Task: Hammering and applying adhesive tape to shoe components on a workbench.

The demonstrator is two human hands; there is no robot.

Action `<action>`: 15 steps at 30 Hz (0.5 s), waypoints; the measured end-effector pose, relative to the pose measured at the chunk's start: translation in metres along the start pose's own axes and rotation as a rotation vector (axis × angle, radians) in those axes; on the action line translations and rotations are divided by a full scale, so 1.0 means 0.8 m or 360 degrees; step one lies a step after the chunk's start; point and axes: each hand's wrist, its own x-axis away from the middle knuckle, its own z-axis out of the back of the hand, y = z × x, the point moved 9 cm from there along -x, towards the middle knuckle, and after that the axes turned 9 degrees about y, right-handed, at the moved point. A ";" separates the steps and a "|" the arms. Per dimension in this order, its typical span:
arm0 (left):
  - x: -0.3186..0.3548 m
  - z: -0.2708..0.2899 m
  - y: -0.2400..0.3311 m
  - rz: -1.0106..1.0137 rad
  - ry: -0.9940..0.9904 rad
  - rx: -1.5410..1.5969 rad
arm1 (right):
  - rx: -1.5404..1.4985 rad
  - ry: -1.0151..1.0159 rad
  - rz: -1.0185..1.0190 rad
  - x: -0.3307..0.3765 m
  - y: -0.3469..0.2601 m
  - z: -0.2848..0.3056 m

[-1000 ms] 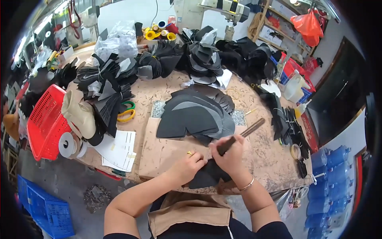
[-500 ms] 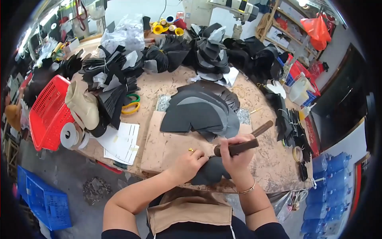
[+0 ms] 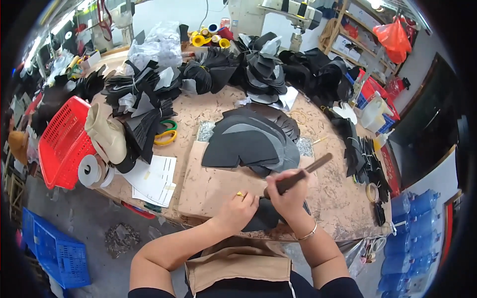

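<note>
My right hand (image 3: 289, 193) grips a dark wooden-handled tool (image 3: 303, 174), its handle angled up to the right. My left hand (image 3: 238, 211), wearing a ring, presses flat on a black cut piece (image 3: 266, 218) lying at the near edge of a brown board (image 3: 213, 186) on the workbench. The tool's lower end meets this piece between my two hands; its tip is hidden. Just beyond my hands lies a fanned stack of black and grey cut pieces (image 3: 251, 139).
A red basket (image 3: 62, 141), a beige shoe last (image 3: 107, 131), tape rolls (image 3: 92, 171), white papers (image 3: 151, 179) and green-yellow scissors (image 3: 166, 133) sit to the left. Heaps of black pieces (image 3: 258, 64) fill the back. Blue crate (image 3: 49, 248) is on the floor.
The view has shifted slightly. My right hand has lowered the tool's handle and then raised it again over the black piece; my left hand stays pressed on it.
</note>
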 end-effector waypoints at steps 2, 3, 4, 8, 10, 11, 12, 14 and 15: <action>-0.001 -0.002 0.004 -0.0014 -0.0067 -0.0031 | -0.0020 0.0137 0.0002 0.003 -0.002 0.006; 0.001 -0.006 0.003 -0.0024 -0.0071 -0.0028 | 0.0050 0.0069 0.0016 0.011 0.000 -0.010; 0.004 -0.007 0.000 -0.0001 0.0014 0.0022 | 0.0120 0.0000 0.0030 0.016 0.000 -0.020; 0.001 0.011 -0.028 0.0332 0.0201 0.0284 | 0.0039 -0.0040 0.0078 0.020 0.001 -0.023; 0.008 0.010 -0.025 0.0270 0.0219 0.0260 | 0.0042 -0.0003 0.0075 0.021 0.001 -0.020; 0.010 0.010 -0.021 0.0209 0.0235 0.0238 | 0.0045 0.0034 0.0072 0.021 0.002 -0.017; 0.011 0.011 -0.020 0.0214 0.0233 0.0238 | 0.0043 0.0029 0.0070 0.019 0.002 -0.017; 0.011 0.007 -0.009 0.0088 0.0085 0.0069 | 0.0012 -0.0184 -0.0058 0.014 0.010 -0.025; 0.010 0.010 -0.008 0.0099 0.0085 0.0063 | 0.0002 -0.0191 -0.0055 0.008 0.007 -0.021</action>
